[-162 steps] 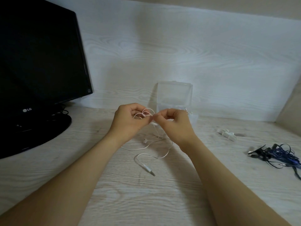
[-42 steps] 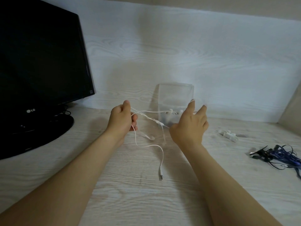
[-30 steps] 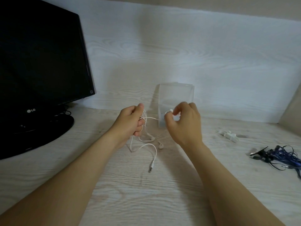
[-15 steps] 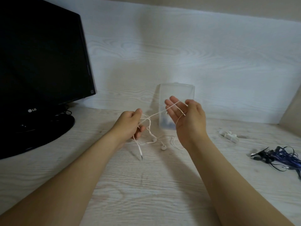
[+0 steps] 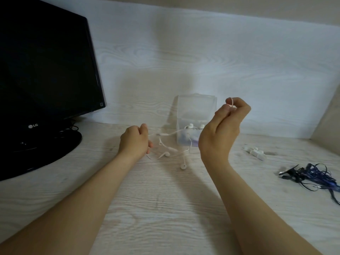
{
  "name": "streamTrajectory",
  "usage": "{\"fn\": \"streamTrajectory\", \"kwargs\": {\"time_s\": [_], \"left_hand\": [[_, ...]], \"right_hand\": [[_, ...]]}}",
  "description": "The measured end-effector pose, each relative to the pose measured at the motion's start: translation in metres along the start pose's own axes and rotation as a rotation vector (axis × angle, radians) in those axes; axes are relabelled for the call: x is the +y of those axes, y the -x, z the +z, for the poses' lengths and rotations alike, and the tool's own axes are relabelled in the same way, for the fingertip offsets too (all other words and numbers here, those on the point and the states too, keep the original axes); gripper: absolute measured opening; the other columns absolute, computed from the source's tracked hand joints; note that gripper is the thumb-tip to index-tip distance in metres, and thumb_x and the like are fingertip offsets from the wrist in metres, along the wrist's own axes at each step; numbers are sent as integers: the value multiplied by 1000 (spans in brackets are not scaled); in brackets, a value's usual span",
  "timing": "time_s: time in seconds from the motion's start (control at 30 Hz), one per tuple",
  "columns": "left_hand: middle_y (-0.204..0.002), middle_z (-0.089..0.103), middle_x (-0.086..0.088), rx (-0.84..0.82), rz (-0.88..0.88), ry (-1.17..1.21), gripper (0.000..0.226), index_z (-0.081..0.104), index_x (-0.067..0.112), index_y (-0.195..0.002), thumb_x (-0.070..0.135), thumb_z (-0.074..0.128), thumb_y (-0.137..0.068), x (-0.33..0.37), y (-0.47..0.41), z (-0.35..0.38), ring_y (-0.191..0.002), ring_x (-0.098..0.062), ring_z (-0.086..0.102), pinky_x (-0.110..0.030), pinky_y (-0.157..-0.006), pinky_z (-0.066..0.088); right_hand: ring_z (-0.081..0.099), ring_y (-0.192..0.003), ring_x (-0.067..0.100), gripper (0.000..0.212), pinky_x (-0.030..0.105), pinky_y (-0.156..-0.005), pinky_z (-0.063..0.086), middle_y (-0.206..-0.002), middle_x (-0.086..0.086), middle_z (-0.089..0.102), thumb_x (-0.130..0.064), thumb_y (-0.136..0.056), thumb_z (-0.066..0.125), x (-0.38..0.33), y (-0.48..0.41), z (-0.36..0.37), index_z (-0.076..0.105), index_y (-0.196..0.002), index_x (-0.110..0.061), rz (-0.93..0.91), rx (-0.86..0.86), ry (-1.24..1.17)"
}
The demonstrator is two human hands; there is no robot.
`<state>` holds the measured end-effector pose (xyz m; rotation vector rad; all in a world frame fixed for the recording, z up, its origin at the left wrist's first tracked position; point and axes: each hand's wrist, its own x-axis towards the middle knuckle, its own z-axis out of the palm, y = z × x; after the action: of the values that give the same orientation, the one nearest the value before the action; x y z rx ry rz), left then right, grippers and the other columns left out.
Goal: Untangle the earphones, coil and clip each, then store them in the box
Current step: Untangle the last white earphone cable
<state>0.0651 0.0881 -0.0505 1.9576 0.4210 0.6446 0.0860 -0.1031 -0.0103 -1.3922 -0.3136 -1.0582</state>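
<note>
White earphones (image 5: 166, 154) hang between my two hands above the pale wooden desk (image 5: 165, 208). My left hand (image 5: 135, 141) grips one part of the cable low over the desk. My right hand (image 5: 223, 126) is raised and pinches a loop of the cable between thumb and fingertips. Two earbuds lie on the desk under the hands. Behind them stands the clear plastic box (image 5: 196, 107) with its lid up; white earbuds and something bluish show inside. The plug end is hidden.
A black monitor (image 5: 42, 70) on a round stand fills the left. White clips (image 5: 255, 152) lie to the right of the box. A tangle of blue and black earphones (image 5: 312, 176) sits at the far right. A wall closes the back.
My right hand has risen and moved right, its fingers closing from flat into a pinch on the cable. The left hand stays low; the plug no longer hangs below it.
</note>
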Motion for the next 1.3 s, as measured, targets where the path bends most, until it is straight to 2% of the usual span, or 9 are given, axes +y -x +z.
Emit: {"fn": "streamTrajectory", "kwargs": {"time_s": [0.1,0.17,0.33,0.57,0.67,0.8,1.03,1.13,1.3], "left_hand": [[-80,75,-7,54,30,-102,51,65,-1,-91,40,41,-111,-1,-3,-2,-82,-29,69,-38,-75,52],[-81,69,-9,92,52,-105,56,66,-9,-92,41,48,-109,1,-1,-3,-77,-26,63,-34,-68,44],[-78,69,-1,2,-3,422,44,68,1,-87,41,63,-105,10,-1,-5,-73,-13,68,-28,-76,60],[-78,64,-3,-206,44,594,38,67,9,-80,41,68,-101,22,6,-6,-76,-19,65,-36,-86,64],[-74,66,2,-193,69,612,34,67,11,-81,38,67,-102,26,9,-4,-71,-14,64,-36,-83,62],[-73,65,2,-167,56,658,32,68,10,-85,38,68,-102,28,9,-3,-68,-13,62,-36,-75,63],[-78,66,-2,-114,-5,772,34,65,7,-83,33,65,-105,23,6,-4,-76,-14,67,-32,-80,63],[-73,56,-4,-80,-51,822,42,56,8,-74,34,63,-106,21,3,-4,-75,-16,66,-32,-86,63],[-72,49,-1,-3,-103,836,31,62,6,-88,32,67,-104,20,-1,-3,-55,-7,58,-43,-96,62]], "right_hand": [[48,-102,16,22,19,-89,33,-116,-7,53,-9,-108,40,7,0,1,47,-128,-9,-165,17,182],[47,-98,19,25,28,-83,27,-101,-14,52,-8,-100,50,11,3,2,47,-124,-10,-192,-20,316],[42,-95,25,12,41,-83,25,-74,-9,54,-29,-103,41,21,6,-4,46,-100,-19,-52,-276,664],[53,-101,33,17,47,-100,30,-76,-1,50,-22,-83,60,26,5,-13,47,-73,-20,99,-711,1194],[59,-104,28,18,39,-92,42,-98,-2,67,-17,-79,63,29,4,-8,65,-96,-23,52,-677,832],[69,-87,5,16,20,-77,55,-90,-9,74,-23,-80,75,15,12,-1,74,-96,-25,231,-831,321],[71,-49,14,20,32,-60,61,-75,-5,74,-3,-91,66,28,16,-5,74,-100,-19,137,-1070,482],[73,-53,20,20,31,-52,59,-86,4,78,-1,-98,62,30,15,-5,69,-109,-15,255,-1070,343],[65,-60,11,17,29,-64,56,-86,5,77,-19,-109,54,38,15,-1,70,-105,-16,246,-1093,298]]}}
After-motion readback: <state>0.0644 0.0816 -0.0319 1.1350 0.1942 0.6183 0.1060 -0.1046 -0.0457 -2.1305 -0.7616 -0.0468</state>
